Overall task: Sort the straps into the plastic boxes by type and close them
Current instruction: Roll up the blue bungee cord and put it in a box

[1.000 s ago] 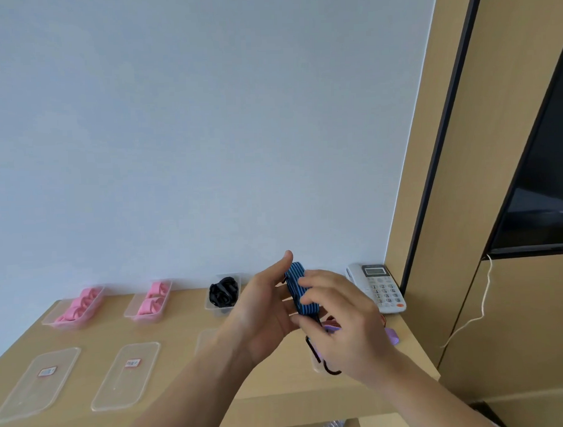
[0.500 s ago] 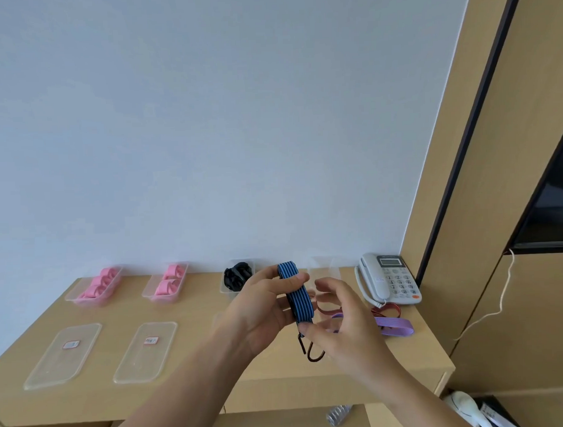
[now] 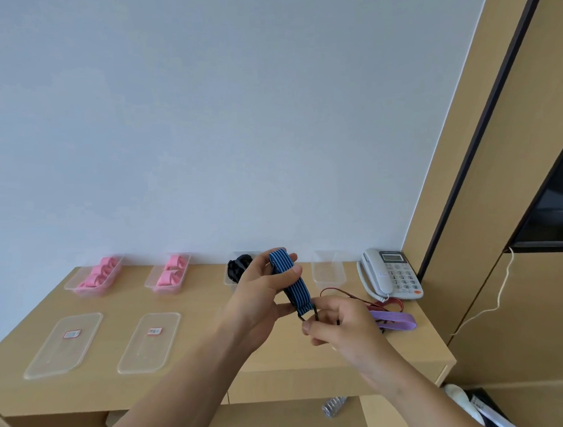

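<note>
I see the folded blue striped elastic strap (image 3: pixel 290 285) held tilted above the tabletop (image 3: pixel 199 369), black hook low. Rolled pink straps (image 3: pixel 98 274) fill two open clear plastic boxes (image 3: pixel 85 292), black straps (image 3: pixel 240 266) a third; red strap (image 3: pixel 377 305) and purple strap (image 3: pixel 397 319) lie loose.

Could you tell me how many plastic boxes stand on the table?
4, in one row: far-left box and second box, holding pink straps; third box holding black straps, partly behind the left hand; empty box beside the telephone.
</note>
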